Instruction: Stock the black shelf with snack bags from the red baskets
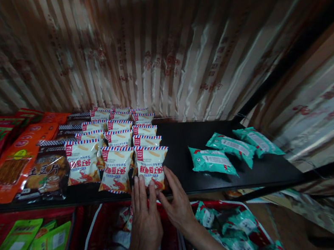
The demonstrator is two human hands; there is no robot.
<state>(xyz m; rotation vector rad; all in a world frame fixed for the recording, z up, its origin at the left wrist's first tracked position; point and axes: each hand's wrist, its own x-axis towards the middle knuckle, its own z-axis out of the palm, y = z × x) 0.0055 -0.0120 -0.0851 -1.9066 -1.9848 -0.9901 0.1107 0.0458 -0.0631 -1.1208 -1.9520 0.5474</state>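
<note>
Viewing through the head camera, I log both bare hands at the front of a black, flat shelf [176, 140]. Between them, at the front of the right-hand column, is a white, pillow-shaped foil snack packet with red print and a red-and-blue striped seal [153, 162], leaning back on matching white packets [147, 140]. The left hand [146, 215] meets its lower left with fingers nearly straight, narrowly spaced; the right hand [178, 205] flanks its lower right, thumb parted from fingers. I cannot tell whether either pinches the foil. My reading: low contact on both sides steadies the soft base and leaves the print uncovered, while the column behind acts as a backrest. Right of it, three teal, glossy pillow packets [214, 160] lie flat on the shelf, well apart from the column, so they presumably need no support. Below, a red plastic basket with a white rim [90, 237] sits near the shelf's front edge, probably for short reach.
</note>
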